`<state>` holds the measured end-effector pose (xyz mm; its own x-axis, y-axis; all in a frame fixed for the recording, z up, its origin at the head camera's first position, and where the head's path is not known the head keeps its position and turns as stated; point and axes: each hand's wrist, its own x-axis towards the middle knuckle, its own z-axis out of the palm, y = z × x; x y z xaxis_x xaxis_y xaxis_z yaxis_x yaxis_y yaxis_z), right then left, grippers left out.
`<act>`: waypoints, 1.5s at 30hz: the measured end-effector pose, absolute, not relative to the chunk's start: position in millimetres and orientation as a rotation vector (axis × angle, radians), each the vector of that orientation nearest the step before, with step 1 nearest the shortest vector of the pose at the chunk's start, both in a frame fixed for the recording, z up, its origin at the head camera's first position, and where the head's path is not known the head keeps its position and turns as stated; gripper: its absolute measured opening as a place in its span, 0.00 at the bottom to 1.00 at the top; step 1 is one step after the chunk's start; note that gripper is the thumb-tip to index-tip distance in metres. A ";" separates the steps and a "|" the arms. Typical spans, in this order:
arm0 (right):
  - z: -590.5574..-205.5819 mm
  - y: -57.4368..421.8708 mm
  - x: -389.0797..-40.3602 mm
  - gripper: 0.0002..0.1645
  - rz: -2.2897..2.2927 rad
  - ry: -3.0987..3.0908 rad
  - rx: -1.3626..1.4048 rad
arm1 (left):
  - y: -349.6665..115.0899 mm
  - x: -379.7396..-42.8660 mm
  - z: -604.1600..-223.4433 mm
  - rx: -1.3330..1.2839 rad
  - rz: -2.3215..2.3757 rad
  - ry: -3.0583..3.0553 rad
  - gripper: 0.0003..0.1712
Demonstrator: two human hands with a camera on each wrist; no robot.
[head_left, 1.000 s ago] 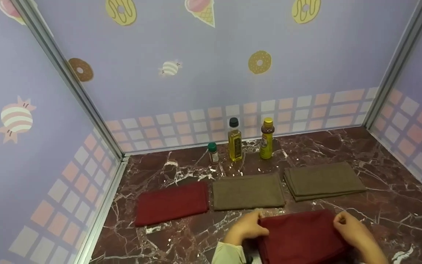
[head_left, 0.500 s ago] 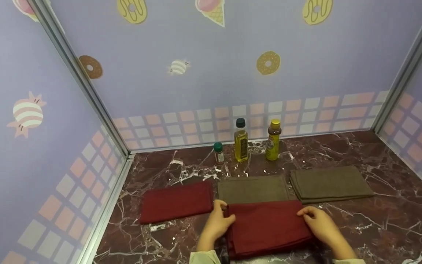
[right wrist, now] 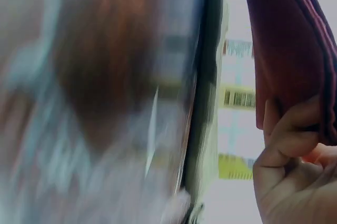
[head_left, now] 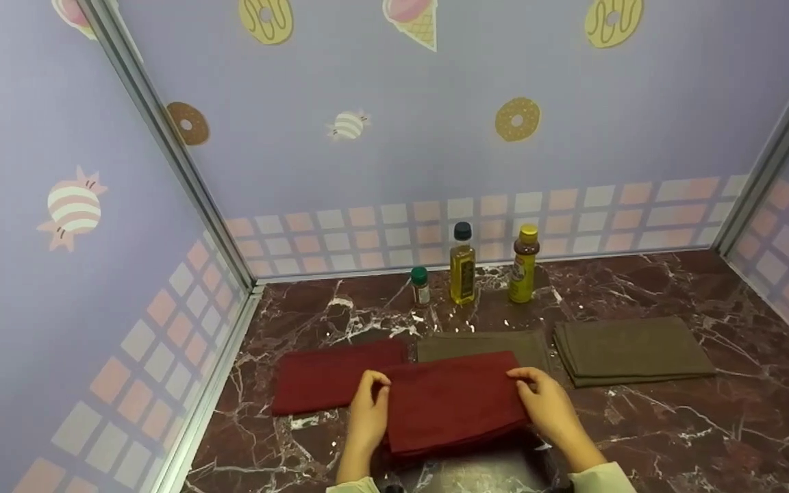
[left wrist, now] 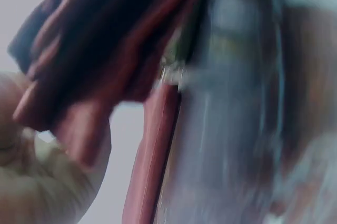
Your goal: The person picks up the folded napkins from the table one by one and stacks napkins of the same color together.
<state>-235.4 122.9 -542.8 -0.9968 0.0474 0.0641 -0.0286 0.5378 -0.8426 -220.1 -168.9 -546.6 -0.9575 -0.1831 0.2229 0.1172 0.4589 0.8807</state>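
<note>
In the head view a folded dark red cloth (head_left: pixel 455 404) is held up by both hands near the front of the table. My left hand (head_left: pixel 368 414) pinches its left edge between thumb and fingers; my right hand (head_left: pixel 550 409) pinches the right edge. The left wrist view shows the cloth's layered folds (left wrist: pixel 105 50) hanging beside the hand. In the right wrist view, stacked layers of the red cloth (right wrist: pixel 292 45) rise from the fingers. Another folded red cloth (head_left: pixel 322 380) lies to the left, partly behind the held one. A folded olive cloth (head_left: pixel 480 342) is half covered by it in the head view.
A second folded olive cloth (head_left: pixel 634 350) lies at the right on the marbled table (head_left: pixel 703 424). At the back stand a small green-capped jar (head_left: pixel 420 289), an oil bottle (head_left: pixel 463 277) and a yellow-capped bottle (head_left: pixel 522 277). Patterned panels (head_left: pixel 367 164) enclose the back and sides.
Both hands have carried the red cloth leftward and up across the table, from the front right to in front of the middle olive cloth. The head view has shifted slightly left.
</note>
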 end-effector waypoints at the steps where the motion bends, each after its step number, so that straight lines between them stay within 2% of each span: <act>1: -543.1 116.4 -236.8 0.14 1.497 -2.670 0.004 | -173.5 -220.5 -546.1 0.093 -1.491 -2.408 0.08; 5: -544.1 91.6 -241.3 0.21 1.529 -2.641 0.120 | -192.2 -221.6 -543.0 0.221 -1.464 -2.364 0.10; 13: -547.7 54.6 -248.2 0.31 1.590 -2.609 0.325 | -227.3 -223.1 -542.2 0.300 -1.364 -2.453 0.33; 15: -549.6 47.4 -249.6 0.29 1.601 -2.599 0.362 | -233.6 -223.2 -543.2 0.304 -1.359 -2.441 0.32; 21: -557.4 28.9 -252.0 0.14 1.564 -2.597 0.389 | -247.1 -223.6 -546.6 0.334 -1.225 -2.390 0.14; 26: -561.8 15.1 -254.2 0.09 1.481 -2.614 0.419 | -257.1 -227.8 -549.4 0.350 -1.153 -2.361 0.16; 39: -556.6 -12.9 -265.4 0.34 1.470 -2.744 0.636 | -282.4 -234.8 -555.9 0.425 -1.133 -2.466 0.37; 45: -557.2 -28.7 -269.0 0.36 1.511 -2.744 0.670 | -294.9 -236.3 -554.6 0.430 -1.126 -2.454 0.39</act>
<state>-269.0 -28.7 -557.2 -0.9108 -0.3868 0.1443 -0.3287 0.4680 -0.8203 -236.3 -294.9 -554.6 -0.8706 -0.4343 0.2313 -0.1078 0.6269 0.7716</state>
